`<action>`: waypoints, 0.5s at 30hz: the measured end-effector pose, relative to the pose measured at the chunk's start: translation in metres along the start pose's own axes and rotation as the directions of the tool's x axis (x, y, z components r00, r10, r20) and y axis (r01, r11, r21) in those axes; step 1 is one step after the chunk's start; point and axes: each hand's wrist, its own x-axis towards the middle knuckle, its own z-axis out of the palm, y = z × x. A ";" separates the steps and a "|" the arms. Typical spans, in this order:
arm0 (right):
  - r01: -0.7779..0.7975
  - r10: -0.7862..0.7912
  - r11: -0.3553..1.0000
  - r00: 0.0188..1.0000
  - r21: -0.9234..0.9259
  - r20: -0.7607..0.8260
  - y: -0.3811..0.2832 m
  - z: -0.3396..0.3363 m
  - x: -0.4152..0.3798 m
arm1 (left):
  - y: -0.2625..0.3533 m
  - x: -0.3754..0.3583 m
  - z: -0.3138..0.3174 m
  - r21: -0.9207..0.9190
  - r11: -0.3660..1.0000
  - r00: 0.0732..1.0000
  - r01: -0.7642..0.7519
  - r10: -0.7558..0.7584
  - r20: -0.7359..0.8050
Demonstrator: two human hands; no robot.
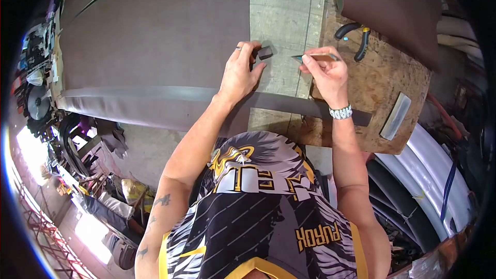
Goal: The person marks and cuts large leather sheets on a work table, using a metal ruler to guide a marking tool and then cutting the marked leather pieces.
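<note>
My left hand [241, 71] rests at the right edge of a large dark brown sheet [160, 36], its fingers curled at a small dark piece [265, 52]. The fingers partly hide where they grip that piece. To the right, my right hand [327, 75] is closed on a slim pointed knife [321, 57] with a brownish handle. Its dark tip points left over a pale, worn board [281, 18], apart from the small piece. A long dark strip [297, 104] lies across the board below both hands.
Pliers with black and yellow handles [364, 44] lie on the brown wooden tabletop [398, 67]. A grey metal bar [396, 116] sits near its right edge. Another dark sheet [392, 8] covers the back right. Large silvery rolls [439, 160] stand beside the table.
</note>
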 end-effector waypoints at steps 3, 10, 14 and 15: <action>0.157 -0.156 0.935 0.987 -0.317 0.031 -0.009 -0.005 -0.006 | -0.001 0.004 0.000 0.029 1.000 1.000 -0.003 0.002 0.002; 0.192 -0.166 0.877 0.981 -0.440 0.097 -0.022 -0.008 -0.017 | 0.004 0.005 -0.002 0.023 0.997 0.997 -0.072 0.073 -0.015; 0.085 -0.064 0.897 0.996 -0.433 0.064 -0.017 -0.010 -0.023 | 0.017 0.005 -0.008 -0.030 0.999 1.000 -0.023 0.023 -0.018; 0.065 -0.043 0.898 0.997 -0.435 0.061 -0.017 -0.010 -0.024 | 0.016 0.005 -0.008 -0.003 1.000 1.000 -0.024 0.024 0.000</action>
